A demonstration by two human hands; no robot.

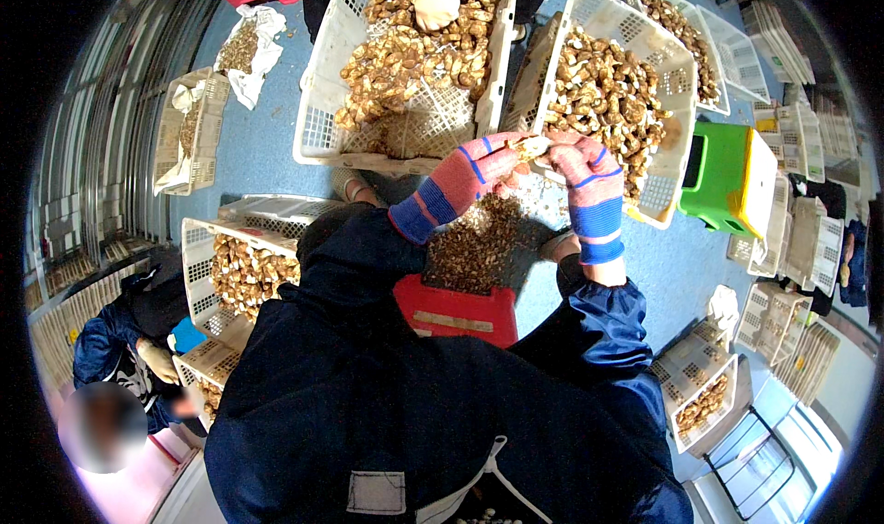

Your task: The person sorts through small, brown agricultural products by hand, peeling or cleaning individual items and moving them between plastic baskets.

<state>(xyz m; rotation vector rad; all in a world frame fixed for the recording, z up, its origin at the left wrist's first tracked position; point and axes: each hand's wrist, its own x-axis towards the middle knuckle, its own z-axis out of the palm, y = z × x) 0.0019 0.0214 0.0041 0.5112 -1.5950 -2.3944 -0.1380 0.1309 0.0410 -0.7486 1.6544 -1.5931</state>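
Observation:
Both my hands wear pink and blue striped knit gloves and meet above the floor between two crates. My left hand [477, 168] is closed on a pale brown mushroom [528, 148], gripping it from the left. At the mushroom's other end, the fingers of my right hand [587, 167] are bent closed; what they hold is hidden. Just beyond my right hand stands a white perforated crate [680, 156] heaped with brown mushrooms [603, 91]. Another white crate [308, 123] ahead has mushrooms [396, 68] spread over part of its bottom.
Brown trimmings [474, 238] lie on the blue floor below my hands, beside a red stool [460, 314]. A co-worker's gloved hand [436, 4] reaches into the far crate. A green and yellow stool [727, 179] stands right. Another person [120, 340] works at left near mushroom crates [198, 275].

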